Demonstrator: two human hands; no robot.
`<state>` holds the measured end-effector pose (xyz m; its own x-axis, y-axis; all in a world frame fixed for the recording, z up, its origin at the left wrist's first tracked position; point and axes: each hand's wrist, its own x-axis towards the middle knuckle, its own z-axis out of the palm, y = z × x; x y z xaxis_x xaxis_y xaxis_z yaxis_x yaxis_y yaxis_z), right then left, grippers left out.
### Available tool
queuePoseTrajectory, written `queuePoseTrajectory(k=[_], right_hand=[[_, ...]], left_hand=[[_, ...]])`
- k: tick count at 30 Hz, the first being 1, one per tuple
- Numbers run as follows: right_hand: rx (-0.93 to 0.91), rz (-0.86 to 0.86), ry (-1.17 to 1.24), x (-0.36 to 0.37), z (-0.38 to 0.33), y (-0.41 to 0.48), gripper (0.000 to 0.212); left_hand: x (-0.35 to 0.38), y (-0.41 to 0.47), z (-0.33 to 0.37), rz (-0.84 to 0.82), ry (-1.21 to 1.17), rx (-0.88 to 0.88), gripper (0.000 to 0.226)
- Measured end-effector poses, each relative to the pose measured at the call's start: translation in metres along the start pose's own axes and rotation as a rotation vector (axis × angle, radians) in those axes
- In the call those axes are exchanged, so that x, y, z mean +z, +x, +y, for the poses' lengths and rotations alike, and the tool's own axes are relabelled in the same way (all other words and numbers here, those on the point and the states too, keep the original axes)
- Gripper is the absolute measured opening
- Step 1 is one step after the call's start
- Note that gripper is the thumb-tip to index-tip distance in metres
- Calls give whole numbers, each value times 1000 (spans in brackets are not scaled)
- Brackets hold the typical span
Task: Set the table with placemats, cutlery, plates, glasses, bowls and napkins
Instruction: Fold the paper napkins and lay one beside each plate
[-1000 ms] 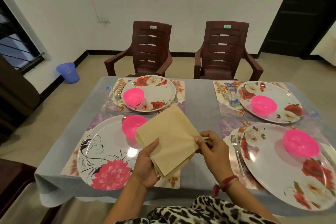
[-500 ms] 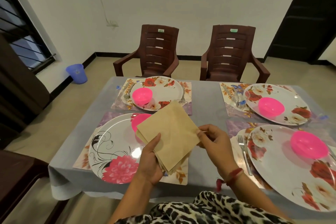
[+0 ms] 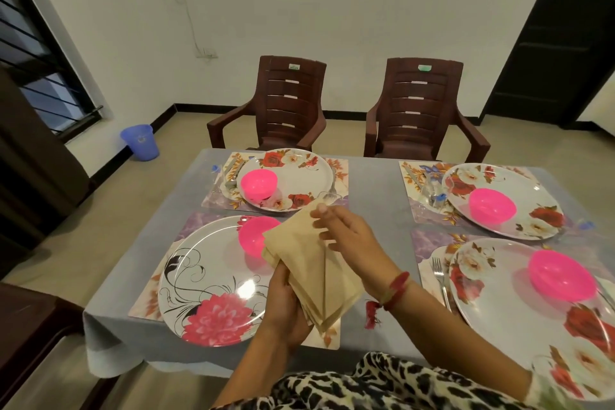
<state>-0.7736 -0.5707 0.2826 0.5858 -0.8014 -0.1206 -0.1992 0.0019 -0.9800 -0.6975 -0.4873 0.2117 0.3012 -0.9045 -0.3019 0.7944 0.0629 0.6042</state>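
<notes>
A stack of folded beige napkins hangs over the near left place setting. My left hand grips the stack from below. My right hand pinches the top napkin at its far corner. Under them lies a white plate with a pink flower on a floral placemat, with a pink bowl on the plate. Three more floral plates, one at the far left, one at the far right and one at the near right, each carry a pink bowl. A fork lies left of the near right plate.
The table has a grey cloth. Two brown plastic chairs stand at the far side. A blue bucket sits on the floor at the left wall. A dark door is at the right.
My right hand has moved from the napkins' right edge up to their far corner. The stack has turned more upright in my left hand. The view has tilted slightly up.
</notes>
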Motion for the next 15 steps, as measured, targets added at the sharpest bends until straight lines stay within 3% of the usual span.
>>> queuePoseTrajectory(k=[3,6,8,12,15], right_hand=[[-17,124,-153,-14,12,-1,25],[-13,78,-261,-14,25,-12,16],[10,34,-266,-8,30,-19,23],[16,114,-468,-2,33,-19,53],[108,102,-348,-5,31,-15,67]], left_hand=[[-1,2,2,13,28,-3,48],[3,4,2,-23,53,-15,49],[7,4,0,-45,41,-9,59],[8,5,-8,-149,-94,-31,91],[8,6,-10,-117,-129,-28,109]])
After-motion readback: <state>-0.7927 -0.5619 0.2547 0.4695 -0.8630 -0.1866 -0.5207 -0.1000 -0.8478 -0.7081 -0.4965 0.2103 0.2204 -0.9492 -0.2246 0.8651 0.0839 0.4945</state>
